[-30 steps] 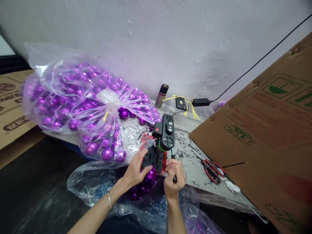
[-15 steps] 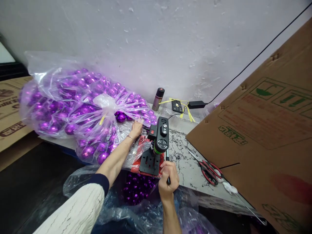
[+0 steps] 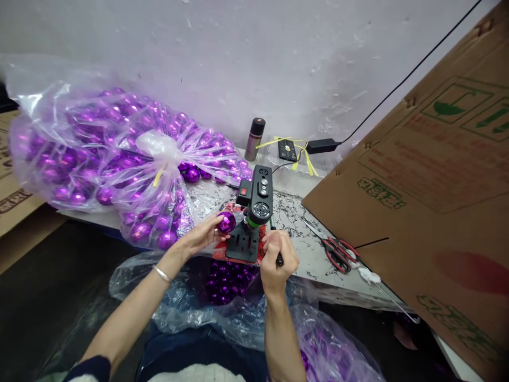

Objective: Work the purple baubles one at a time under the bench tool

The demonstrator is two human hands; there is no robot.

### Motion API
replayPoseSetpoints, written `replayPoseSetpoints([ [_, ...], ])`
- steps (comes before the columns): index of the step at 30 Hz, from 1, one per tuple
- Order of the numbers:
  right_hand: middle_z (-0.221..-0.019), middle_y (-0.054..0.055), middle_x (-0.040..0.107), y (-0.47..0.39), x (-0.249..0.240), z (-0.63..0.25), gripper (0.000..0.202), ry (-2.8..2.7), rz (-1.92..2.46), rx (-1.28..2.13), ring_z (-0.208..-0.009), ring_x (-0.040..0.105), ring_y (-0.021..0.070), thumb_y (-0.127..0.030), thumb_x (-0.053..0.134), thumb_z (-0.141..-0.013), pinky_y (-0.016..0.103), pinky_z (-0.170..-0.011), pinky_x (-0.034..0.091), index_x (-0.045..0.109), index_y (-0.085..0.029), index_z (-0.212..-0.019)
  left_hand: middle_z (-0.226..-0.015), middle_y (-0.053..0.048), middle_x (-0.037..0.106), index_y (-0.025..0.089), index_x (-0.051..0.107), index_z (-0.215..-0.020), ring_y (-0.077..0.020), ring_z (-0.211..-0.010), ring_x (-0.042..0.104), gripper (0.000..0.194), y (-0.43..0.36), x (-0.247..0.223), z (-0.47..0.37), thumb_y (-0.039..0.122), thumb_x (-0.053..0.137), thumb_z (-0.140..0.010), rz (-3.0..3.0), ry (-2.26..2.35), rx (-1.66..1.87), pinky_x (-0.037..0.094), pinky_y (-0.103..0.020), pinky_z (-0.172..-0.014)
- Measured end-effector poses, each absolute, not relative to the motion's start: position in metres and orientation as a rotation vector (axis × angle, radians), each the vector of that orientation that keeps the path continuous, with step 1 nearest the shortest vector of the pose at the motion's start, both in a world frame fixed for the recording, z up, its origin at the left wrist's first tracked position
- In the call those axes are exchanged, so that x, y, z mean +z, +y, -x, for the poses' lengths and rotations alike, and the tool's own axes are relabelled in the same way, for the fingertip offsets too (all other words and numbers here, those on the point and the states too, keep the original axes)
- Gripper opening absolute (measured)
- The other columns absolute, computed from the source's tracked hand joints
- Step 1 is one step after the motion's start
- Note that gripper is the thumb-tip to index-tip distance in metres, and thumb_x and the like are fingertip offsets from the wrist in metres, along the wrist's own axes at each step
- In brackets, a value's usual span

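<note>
A shiny purple bauble [image 3: 227, 223] is pinched in the fingers of my left hand [image 3: 207, 233], just left of the black bench drill-like machine [image 3: 260, 199]. My right hand [image 3: 279, 257] is wrapped round the machine's lever handle [image 3: 280, 260], whose black end sticks out of the fist. Under the machine's head lies its slotted black base plate [image 3: 242, 245], on a red patch of the bench. A tied clear plastic bag [image 3: 161, 146] full of purple baubles lies to the left. Below the bench edge, more purple baubles [image 3: 228, 281] sit in an open plastic bag.
A large cardboard box [image 3: 429, 201] leans in on the right. Red-handled scissors [image 3: 340, 254] lie beside it on the bench [image 3: 294, 217], among dark scraps. Behind the machine stand a spray can [image 3: 254, 139] and a black power adapter [image 3: 322, 145] with its cable.
My left hand has come back from beside the tied bag toward me and now holds a purple bauble near the machine. My right hand stays on the lever. The view has shifted slightly.
</note>
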State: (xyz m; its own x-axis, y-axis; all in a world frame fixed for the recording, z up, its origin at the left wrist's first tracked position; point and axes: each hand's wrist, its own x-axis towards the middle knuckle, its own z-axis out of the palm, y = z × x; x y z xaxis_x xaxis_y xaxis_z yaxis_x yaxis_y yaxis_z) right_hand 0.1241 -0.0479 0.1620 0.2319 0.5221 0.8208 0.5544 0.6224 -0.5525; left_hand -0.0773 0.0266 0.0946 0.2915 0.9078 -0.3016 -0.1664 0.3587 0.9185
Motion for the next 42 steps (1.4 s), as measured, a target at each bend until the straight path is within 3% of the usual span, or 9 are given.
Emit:
replayPoseSetpoints([
  [5, -0.068, -0.003, 0.057, -0.046, 0.166, -0.125, 0.032, -1.409, 0.989, -0.024, -0.063, 0.059, 0.0114, -0.013, 0.049, -0.106, 0.027, -0.061, 0.047, 0.054, -0.023, -0.076, -0.111, -0.009, 0.081, 0.024, 0.070, -0.134, -0.0201, -0.085, 0.080, 0.053, -0.004, 0.073, 0.056, 0.050, 0.084, -0.090, -0.748, 0.943, 0.943, 0.068, -0.032, -0.077],
  [12, -0.068, -0.003, 0.056, -0.048, 0.166, -0.126, 0.032, -1.440, 0.994, -0.048, -0.064, 0.058, 0.0111, -0.011, 0.048, -0.105, 0.026, -0.060, 0.046, 0.051, -0.024, -0.076, -0.081, -0.001, 0.076, 0.019, 0.059, -0.149, -0.0121, -0.054, 0.069, 0.078, -0.002, 0.058, 0.025, 0.056, 0.085, -0.086, -0.806, 1.137, 0.932, 0.053, -0.021, -0.052],
  [18, -0.069, -0.002, 0.060, -0.050, 0.162, -0.127, 0.029, -1.455, 0.998, -0.078, -0.063, 0.062, 0.0133, -0.010, 0.049, -0.103, 0.028, -0.057, 0.048, 0.055, -0.024, -0.079, -0.057, 0.004, 0.067, 0.017, 0.059, -0.153, -0.0207, -0.050, 0.066, 0.087, 0.000, 0.048, 0.019, 0.058, 0.087, -0.081, -1.227, 1.208, 0.884, 0.053, -0.029, -0.052],
  [20, -0.070, -0.002, 0.060, -0.051, 0.161, -0.128, 0.028, -1.456, 1.002, -0.075, -0.063, 0.061, 0.0133, -0.010, 0.049, -0.102, 0.028, -0.057, 0.048, 0.056, -0.024, -0.080, -0.066, 0.000, 0.074, 0.019, 0.062, -0.150, -0.0240, -0.058, 0.071, 0.079, 0.000, 0.045, 0.018, 0.057, 0.085, -0.084, -1.408, 1.266, 0.893, 0.059, -0.034, -0.062],
  [23, -0.070, -0.002, 0.059, -0.052, 0.160, -0.127, 0.028, -1.459, 1.002, -0.072, -0.064, 0.061, 0.0129, -0.009, 0.048, -0.103, 0.028, -0.058, 0.048, 0.056, -0.024, -0.080, -0.103, -0.010, 0.083, 0.020, 0.066, -0.143, -0.0312, -0.088, 0.080, 0.067, -0.001, 0.039, 0.013, 0.055, 0.082, -0.088, -1.690, 1.365, 0.969, 0.064, -0.042, -0.084],
  [26, -0.071, -0.002, 0.059, -0.052, 0.161, -0.127, 0.028, -1.470, 0.999, -0.069, -0.066, 0.061, 0.0122, -0.008, 0.048, -0.103, 0.026, -0.059, 0.047, 0.055, -0.024, -0.081, -0.130, -0.014, 0.078, 0.021, 0.067, -0.141, -0.0349, -0.116, 0.077, 0.060, -0.004, 0.030, 0.005, 0.054, 0.079, -0.092, -1.895, 1.431, 1.080, 0.062, -0.046, -0.100],
  [30, -0.070, -0.003, 0.058, -0.054, 0.162, -0.127, 0.030, -1.481, 0.988, -0.083, -0.066, 0.060, 0.0121, -0.008, 0.047, -0.103, 0.026, -0.060, 0.047, 0.053, -0.024, -0.079, -0.130, -0.016, 0.078, 0.020, 0.068, -0.138, -0.0364, -0.120, 0.074, 0.059, -0.003, 0.017, -0.002, 0.056, 0.079, -0.092, -2.033, 1.516, 1.184, 0.056, -0.051, -0.108],
  [38, -0.076, -0.001, 0.063, -0.054, 0.118, -0.125, 0.030, -1.450, 0.985, -0.137, -0.067, 0.062, 0.0124, -0.015, 0.042, -0.107, 0.028, -0.062, 0.048, 0.053, -0.024, -0.081, -0.126, -0.016, 0.078, 0.019, 0.069, -0.137, -0.0352, -0.117, 0.073, 0.060, -0.001, 0.006, -0.004, 0.060, 0.077, -0.093, -2.090, 1.541, 1.217, 0.055, -0.048, -0.103],
  [42, -0.077, -0.001, 0.064, -0.053, 0.097, -0.122, 0.033, -1.423, 0.982, -0.181, -0.069, 0.063, 0.0128, -0.019, 0.038, -0.110, 0.031, -0.074, 0.055, 0.054, -0.024, -0.082, -0.124, -0.015, 0.079, 0.019, 0.070, -0.136, -0.0353, -0.117, 0.072, 0.060, -0.002, 0.003, -0.006, 0.060, 0.078, -0.093, -2.112, 1.547, 1.226, 0.054, -0.047, -0.103],
])
